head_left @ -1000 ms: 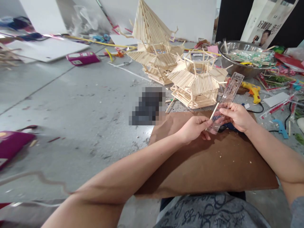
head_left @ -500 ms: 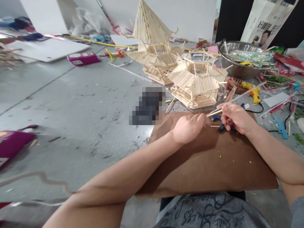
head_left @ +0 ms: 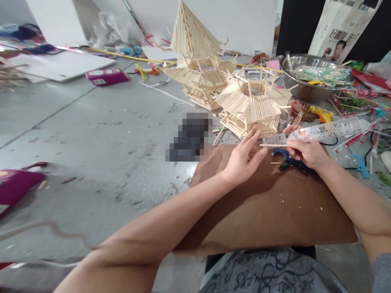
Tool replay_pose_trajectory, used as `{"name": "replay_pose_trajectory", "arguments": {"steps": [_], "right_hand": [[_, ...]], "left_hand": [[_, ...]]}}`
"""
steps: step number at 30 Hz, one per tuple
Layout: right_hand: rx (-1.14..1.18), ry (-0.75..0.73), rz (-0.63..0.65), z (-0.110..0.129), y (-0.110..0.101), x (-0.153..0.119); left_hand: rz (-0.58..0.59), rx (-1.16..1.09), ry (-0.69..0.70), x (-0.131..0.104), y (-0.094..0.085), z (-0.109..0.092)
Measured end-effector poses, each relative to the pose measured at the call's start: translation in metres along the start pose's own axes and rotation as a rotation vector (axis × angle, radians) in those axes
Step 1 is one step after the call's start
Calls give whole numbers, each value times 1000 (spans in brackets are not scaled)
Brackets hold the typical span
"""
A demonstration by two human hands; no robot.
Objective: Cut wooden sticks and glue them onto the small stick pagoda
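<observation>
My right hand (head_left: 308, 152) is closed around a clear plastic ruler (head_left: 332, 129) and a thin wooden stick (head_left: 273, 145), which lies along the ruler's near edge. The ruler points off to the right, tilted slightly up. At its left end, my left hand (head_left: 242, 160) has its fingers stretched out, with the tips close to the end of the stick; whether they touch is unclear. Beneath my right hand, a dark blue tool (head_left: 280, 154) rests on a brown board (head_left: 269, 215), partly hidden. A short stick (head_left: 275, 163) lies beside it.
Two stick-built pavilion models, one tall with a pointed roof (head_left: 191, 34) and one lower (head_left: 262, 108), stand beyond the board. A metal bowl (head_left: 301, 87) of wrapped sticks, a yellow glue gun (head_left: 324, 114) and scraps lie right. A pixelated dark object (head_left: 191, 138) is left.
The ruler has turned from edge-on so its flat face shows. My left hand's fingers have opened from the stick end and straightened. My right hand keeps hold of both.
</observation>
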State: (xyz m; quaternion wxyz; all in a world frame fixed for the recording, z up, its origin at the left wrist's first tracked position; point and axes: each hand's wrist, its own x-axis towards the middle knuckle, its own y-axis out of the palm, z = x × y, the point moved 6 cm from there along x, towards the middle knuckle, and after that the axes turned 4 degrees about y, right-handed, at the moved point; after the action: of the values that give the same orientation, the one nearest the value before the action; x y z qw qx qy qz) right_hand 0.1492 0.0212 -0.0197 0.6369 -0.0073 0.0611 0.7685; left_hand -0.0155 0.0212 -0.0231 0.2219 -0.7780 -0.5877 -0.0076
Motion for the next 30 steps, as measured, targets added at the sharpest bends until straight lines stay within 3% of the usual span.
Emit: {"name": "replay_pose_trajectory", "arguments": {"steps": [3,6,9,15,19,24,30], "right_hand": [[-17,-29,50,2,-7,2],[-48,-44,153,2,-4,2],[-59,-59,194,3,0,1],[-77,-50,187,6,0,0],[-75,-48,114,3,-5,3],[20,-41,-7,-5,-4,6],[136,158,-71,-21,6,7]], "left_hand": [[26,-457,-348,-1,11,15],[173,-739,-520,-1,25,17],[251,-829,-551,0,28,15],[232,-806,-521,1,24,11],[234,-738,-523,1,26,12],[125,-712,-543,1,23,17],[34,-717,-557,1,21,19]]}}
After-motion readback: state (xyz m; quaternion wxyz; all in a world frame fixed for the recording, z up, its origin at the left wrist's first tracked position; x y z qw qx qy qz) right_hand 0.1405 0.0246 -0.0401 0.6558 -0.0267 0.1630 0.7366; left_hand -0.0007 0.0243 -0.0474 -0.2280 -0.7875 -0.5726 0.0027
